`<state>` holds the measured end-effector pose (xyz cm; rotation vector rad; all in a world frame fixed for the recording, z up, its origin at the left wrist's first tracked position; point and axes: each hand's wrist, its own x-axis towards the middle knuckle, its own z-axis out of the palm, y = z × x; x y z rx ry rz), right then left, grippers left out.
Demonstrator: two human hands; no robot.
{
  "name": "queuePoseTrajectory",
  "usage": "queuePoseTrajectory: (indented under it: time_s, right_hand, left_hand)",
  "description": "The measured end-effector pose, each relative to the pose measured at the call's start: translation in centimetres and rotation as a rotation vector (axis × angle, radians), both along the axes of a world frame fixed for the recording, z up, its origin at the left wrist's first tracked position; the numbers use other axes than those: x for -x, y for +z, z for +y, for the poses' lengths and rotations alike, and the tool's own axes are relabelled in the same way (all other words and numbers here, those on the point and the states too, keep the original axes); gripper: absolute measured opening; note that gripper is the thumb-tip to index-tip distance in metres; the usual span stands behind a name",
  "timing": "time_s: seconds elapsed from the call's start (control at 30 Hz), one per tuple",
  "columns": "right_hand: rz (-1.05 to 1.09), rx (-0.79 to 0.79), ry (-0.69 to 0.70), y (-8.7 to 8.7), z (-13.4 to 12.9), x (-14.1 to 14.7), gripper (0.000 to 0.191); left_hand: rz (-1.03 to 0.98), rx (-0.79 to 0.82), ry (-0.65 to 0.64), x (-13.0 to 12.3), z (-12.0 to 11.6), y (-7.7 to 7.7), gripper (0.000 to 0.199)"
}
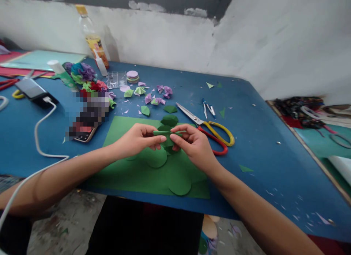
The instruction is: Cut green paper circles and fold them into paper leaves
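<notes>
Between my two hands is a folded piece of green paper (161, 132), pinched near its ends above the table. My left hand (139, 139) grips its left end between thumb and fingers. At the right end, my right hand (190, 139) pinches it the same way. Below lies a sheet of green paper (123, 178), with several green paper circles (179, 183) on top. Folded dark green pieces (169, 119) sit just beyond my fingers. Scissors (203, 122) with one yellow and one red handle lie open to the right of my right hand.
Crumpled purple and green paper bits (155, 97) lie further back, near stacked paper discs (132, 76). A bottle (94, 39), glue stick (59, 70) and paper flowers (85, 72) stand back left. A phone (89, 119) and white cable (37, 130) are left. Blue compasses (210, 108) lie right.
</notes>
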<state>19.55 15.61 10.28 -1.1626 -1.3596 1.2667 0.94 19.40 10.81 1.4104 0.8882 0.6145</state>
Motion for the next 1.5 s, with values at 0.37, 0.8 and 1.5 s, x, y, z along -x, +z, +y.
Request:
queuePoseTrajectory:
  time_s: [0.37, 0.8, 1.5]
  right_hand:
    - [-0.002, -0.049, -0.001, -0.2, 0.1, 0.0, 0.021]
    - [-0.027, -0.063, 0.018, -0.1, 0.1, -0.2, 0.020]
    - [-0.305, -0.209, -0.014, -0.6, 0.0, 0.0, 0.018]
  left_hand:
    - [-0.001, -0.010, -0.018, -0.1, -0.1, 0.1, 0.017]
    - [0.071, -0.351, -0.030, 0.3, -0.6, -0.2, 0.044]
    - [0.676, -0.602, -0.287, 0.4, -1.1, 0.5, 0.044]
